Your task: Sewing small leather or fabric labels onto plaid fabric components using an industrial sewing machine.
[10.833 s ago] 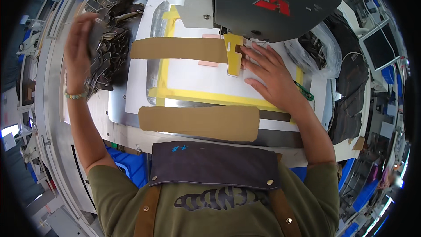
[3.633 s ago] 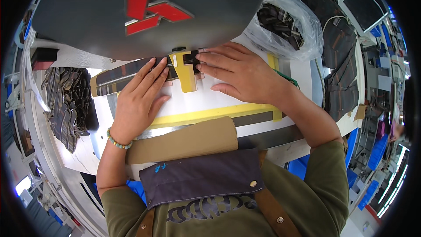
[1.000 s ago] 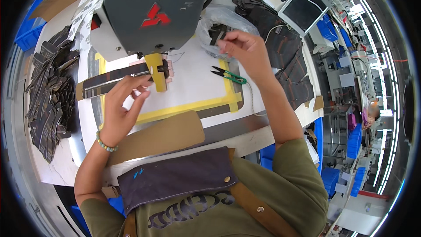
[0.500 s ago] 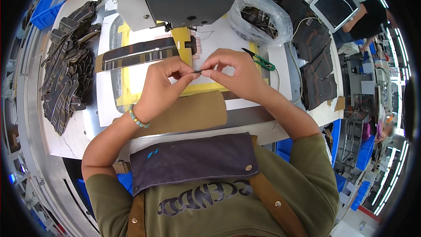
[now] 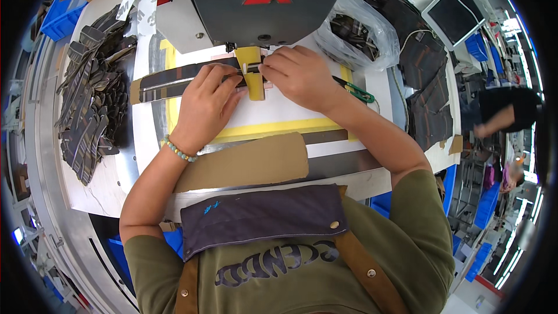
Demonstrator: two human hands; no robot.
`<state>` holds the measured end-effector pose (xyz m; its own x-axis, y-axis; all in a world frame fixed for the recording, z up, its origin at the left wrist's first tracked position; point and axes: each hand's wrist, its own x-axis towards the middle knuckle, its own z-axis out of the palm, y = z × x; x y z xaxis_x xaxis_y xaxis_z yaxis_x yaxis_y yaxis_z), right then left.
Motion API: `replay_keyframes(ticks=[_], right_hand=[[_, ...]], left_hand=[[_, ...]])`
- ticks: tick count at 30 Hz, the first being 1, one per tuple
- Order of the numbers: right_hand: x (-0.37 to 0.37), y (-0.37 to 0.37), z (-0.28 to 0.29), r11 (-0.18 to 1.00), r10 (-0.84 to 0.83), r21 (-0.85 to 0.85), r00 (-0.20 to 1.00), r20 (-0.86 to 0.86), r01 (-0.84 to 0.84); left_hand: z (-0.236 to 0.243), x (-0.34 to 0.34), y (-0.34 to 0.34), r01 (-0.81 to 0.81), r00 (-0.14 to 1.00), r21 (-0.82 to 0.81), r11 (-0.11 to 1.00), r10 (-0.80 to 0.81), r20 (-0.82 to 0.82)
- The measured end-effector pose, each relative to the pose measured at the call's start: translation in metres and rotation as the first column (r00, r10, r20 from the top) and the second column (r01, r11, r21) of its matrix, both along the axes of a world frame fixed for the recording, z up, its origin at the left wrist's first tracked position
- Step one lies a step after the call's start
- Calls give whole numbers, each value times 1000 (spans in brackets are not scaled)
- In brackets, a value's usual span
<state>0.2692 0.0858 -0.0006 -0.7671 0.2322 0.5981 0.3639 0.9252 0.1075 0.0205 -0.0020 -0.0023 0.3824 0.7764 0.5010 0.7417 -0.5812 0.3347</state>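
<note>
A dark plaid fabric strip with a zipper [image 5: 168, 83] lies crosswise under the head of a machine [image 5: 261, 17]. Its right end meets a yellow upright strip [image 5: 254, 88]. My left hand [image 5: 203, 104] rests over the plaid strip, fingertips closed beside the yellow strip's left edge. From the other side my right hand [image 5: 299, 78] pinches a small dark strip [image 5: 253, 68] that crosses the yellow one. The exact grip of the left fingertips is partly hidden by the hand. Green-handled thread snips [image 5: 359, 93] lie to the right of my right hand.
Dark plaid pieces [image 5: 93, 99] are heaped at left, with more plaid pieces [image 5: 427, 93] at right. A clear plastic bag [image 5: 378, 35] holds dark pieces. Brown cardboard [image 5: 250, 163] lies along the near table edge. A person [image 5: 508, 110] stands off to the right.
Both hands have moved forward from above the near part of the work area to the yellow strip, bringing the small dark strip onto it. The person at right has moved nearer.
</note>
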Motion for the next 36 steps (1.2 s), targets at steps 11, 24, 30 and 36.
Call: replay_keyframes(ticks=[11,24,30,36], right_hand=[[2,5,-12,1000,26,-7,997,68,-26],[13,-19,0,983,-100,-116,945,311,142],[24,-33,-7,917,-78,-372,978,196,147],[23,-32,-10,925,-77,-358,985,153,128]], left_hand=[[-1,11,-1,10,994,-116,993,-22,-107],[-2,10,0,14,942,-92,996,-44,-334],[-1,22,1,-20,922,-51,998,-2,-387],[-3,21,2,-35,982,-93,995,17,-186]])
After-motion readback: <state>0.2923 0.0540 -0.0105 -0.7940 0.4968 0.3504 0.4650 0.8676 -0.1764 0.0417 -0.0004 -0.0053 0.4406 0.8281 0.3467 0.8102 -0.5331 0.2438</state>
